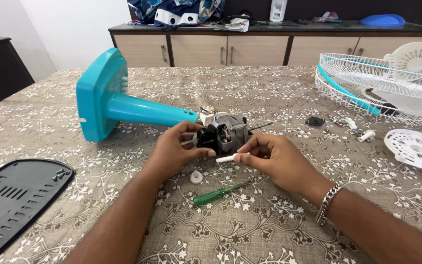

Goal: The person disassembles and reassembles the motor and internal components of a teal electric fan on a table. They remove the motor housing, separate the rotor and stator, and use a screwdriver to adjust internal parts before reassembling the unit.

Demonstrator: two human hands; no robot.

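A grey fan motor (229, 133) with a black rear part lies on the patterned tablecloth, joined to a teal fan stand (137, 110) with a square base lying on its side. My left hand (174, 149) grips the motor's black end. My right hand (274, 159) pinches a small white rod (225, 158) and holds it against the motor's underside. A green-handled screwdriver (216, 194) and a small white cap (196, 177) lie just below my hands.
A black vented cover plate (10, 200) with screws lies at the front left. White wire fan guards with a teal rim and blade (382, 85) sit at the right, beside a white round cover (418, 149) and small loose parts (348, 124). A cabinet (269, 46) stands behind.
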